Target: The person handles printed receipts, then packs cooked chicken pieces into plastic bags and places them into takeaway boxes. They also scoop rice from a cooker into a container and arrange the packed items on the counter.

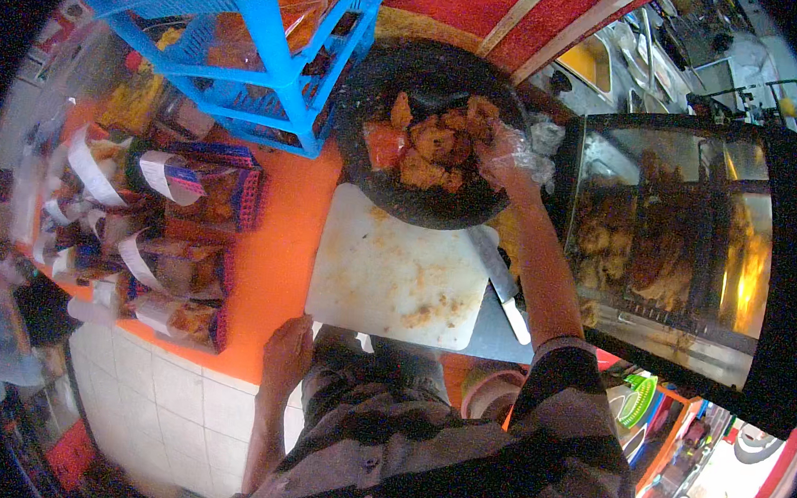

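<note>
My right hand (507,156), covered in clear plastic, reaches into a large round black pan (436,213). Its fingers are closed on a browned piece of fried food (481,115) at the pan's right side. More fried pieces (434,146) are heaped in the middle, beside a reddish plastic-wrapped packet (384,144). Just in front of the pan lies a white cutting board (397,270), stained with brown crumbs. My left hand (290,344) hangs by the board's near left corner, fingers curled; whether it grips the edge is hidden.
A knife with a white handle (517,321) lies along the board's right edge. On the right stands a glass-fronted food warmer (673,235). A blue plastic rack (266,63) rises at the upper left. Baskets of packaged food with paper slips (183,260) crowd the orange counter (280,240).
</note>
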Action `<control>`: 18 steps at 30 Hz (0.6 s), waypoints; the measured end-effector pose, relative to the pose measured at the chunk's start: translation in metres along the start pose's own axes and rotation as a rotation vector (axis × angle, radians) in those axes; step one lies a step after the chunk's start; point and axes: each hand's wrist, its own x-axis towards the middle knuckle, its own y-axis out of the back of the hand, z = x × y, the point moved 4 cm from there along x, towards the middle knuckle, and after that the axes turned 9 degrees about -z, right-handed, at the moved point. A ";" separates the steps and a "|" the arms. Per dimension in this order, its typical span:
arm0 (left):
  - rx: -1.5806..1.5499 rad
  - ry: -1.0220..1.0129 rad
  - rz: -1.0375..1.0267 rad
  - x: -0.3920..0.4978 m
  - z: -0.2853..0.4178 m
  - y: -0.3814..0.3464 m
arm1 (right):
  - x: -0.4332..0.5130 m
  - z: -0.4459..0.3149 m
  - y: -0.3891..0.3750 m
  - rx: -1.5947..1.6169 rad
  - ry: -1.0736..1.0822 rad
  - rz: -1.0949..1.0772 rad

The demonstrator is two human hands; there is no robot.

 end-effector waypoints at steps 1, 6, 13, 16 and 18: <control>-0.005 0.005 0.004 0.000 0.000 0.000 | -0.001 0.000 0.005 -0.167 0.068 0.152; -0.009 0.048 -0.014 0.004 0.001 -0.001 | -0.019 0.046 0.053 0.755 -0.139 -0.094; -0.051 -0.006 -0.048 0.018 0.005 -0.003 | -0.044 0.044 0.091 1.794 -0.331 -0.492; -0.037 -0.020 -0.039 0.021 0.004 -0.002 | -0.047 0.032 0.096 1.580 -0.285 -0.150; -0.021 -0.005 -0.033 0.019 0.002 0.000 | -0.053 0.015 0.101 1.213 -0.133 -0.119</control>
